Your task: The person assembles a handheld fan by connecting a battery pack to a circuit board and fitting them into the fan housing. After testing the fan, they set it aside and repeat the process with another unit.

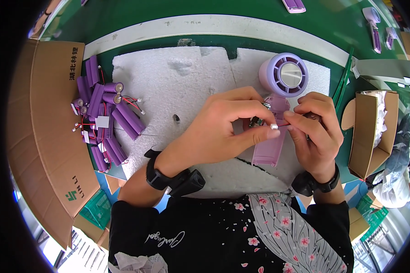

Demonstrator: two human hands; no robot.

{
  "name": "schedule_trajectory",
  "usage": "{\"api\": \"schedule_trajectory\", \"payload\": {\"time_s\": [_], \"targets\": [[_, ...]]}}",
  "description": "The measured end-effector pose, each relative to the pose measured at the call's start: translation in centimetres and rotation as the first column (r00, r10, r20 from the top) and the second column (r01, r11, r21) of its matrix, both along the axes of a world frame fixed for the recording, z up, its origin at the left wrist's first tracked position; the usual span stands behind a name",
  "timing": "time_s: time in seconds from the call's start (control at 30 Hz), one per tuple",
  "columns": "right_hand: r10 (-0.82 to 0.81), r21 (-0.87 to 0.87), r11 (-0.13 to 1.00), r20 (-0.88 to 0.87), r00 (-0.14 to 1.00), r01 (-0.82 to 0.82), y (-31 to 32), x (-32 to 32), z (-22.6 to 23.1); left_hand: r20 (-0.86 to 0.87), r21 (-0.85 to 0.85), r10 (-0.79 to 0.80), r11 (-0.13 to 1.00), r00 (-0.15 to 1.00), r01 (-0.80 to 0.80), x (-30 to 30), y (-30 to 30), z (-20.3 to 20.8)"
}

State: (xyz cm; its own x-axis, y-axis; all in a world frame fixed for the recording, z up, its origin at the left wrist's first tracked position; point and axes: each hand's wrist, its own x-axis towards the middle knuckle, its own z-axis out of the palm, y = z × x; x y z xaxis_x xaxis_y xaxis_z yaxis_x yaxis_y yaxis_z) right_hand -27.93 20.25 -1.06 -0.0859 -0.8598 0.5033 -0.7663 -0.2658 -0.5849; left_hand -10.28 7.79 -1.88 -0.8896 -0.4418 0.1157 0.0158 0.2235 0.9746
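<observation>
A handheld fan lies on white foam, its round lavender head [268, 78] at the far end and its pink handle shell [269, 150] pointing toward me. My left hand [225, 122] is closed over the handle, with a small white connector plug [274, 127] between thumb and forefinger. Beside those fingers a green circuit board [257, 121] partly shows. Just to the right, my right hand [321, 132] pinches thin red wire [283, 124] close to the plug. Something dark sits under its curled fingers, too hidden to name.
Purple battery packs [95, 100] with wires and plugs lie heaped at the left, against a large cardboard box [52, 123]. The foam sheet [182, 68] covers the green bench. A smaller open carton [373, 132] stands at right. More fan parts [372, 27] lie far right.
</observation>
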Motion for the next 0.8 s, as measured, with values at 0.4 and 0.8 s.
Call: {"api": "schedule_trajectory", "payload": {"time_s": [0.4, 0.8], "targets": [[-0.018, 0.053, 0.998, -0.053, 0.998, 0.021, 0.50, 0.39, -0.08, -0.027, 0.037, 0.021, 0.999, 0.999, -0.020, 0.01, 0.13, 0.09], [-0.019, 0.213, 0.977, 0.018, 1.000, 0.015, 0.60, 0.39, 0.54, 0.078, 0.195, 0.059, 0.978, 0.995, -0.073, 0.18, 0.12, -0.19]]}}
